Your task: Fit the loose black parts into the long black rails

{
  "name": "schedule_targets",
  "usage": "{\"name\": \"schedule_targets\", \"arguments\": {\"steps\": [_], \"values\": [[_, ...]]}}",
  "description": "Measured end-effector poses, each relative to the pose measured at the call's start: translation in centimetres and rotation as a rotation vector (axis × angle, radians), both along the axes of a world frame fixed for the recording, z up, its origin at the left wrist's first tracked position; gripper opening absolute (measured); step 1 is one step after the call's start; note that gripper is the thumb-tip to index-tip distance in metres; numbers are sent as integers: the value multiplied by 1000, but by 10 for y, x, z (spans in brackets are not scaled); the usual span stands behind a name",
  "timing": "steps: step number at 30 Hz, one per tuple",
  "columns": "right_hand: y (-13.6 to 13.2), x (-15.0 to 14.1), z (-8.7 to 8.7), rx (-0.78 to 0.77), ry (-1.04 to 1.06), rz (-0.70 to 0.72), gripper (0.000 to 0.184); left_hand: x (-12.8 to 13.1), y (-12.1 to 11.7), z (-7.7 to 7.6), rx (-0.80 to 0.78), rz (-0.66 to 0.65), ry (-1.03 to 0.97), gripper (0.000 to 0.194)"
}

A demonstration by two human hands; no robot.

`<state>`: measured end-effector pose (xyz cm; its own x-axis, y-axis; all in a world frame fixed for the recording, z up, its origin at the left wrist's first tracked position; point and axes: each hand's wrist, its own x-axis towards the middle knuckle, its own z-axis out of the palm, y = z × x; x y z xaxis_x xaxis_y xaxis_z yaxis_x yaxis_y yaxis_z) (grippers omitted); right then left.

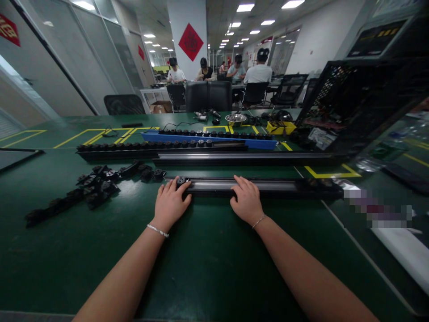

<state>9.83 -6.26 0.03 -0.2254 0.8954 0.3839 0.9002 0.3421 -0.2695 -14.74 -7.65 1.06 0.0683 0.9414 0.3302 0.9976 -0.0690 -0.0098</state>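
A long black rail [211,186] with a shiny metallic channel lies crosswise in front of me on the green table. At its left end, my left hand [170,206] has its bent fingers around a small black block [182,180] with a round top, set in the channel. Further right, my right hand [247,201] grips the near side of the rail, fingertips over the channel and thumb at the front edge. Left of the rail lies a loose pile of similar black blocks [102,183], some joined in a row.
Behind are another metallic-channel rail [241,157], a black rail filled with blocks [140,146] and a blue rail [214,139]. A metal bowl [235,118], a yellow bin [280,128] and an open black casing [355,98] stand farther back. Several people sit at distant tables.
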Motion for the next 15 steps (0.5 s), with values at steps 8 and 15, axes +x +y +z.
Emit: {"name": "schedule_targets", "arguments": {"steps": [8, 15], "values": [[1, -1, -1, 25, 7, 7, 18, -29, 0, 2, -56, 104, -29, 45], [3, 0, -4, 46, 19, 4, 23, -43, -1, 1, -35, 127, -113, 47]]}}
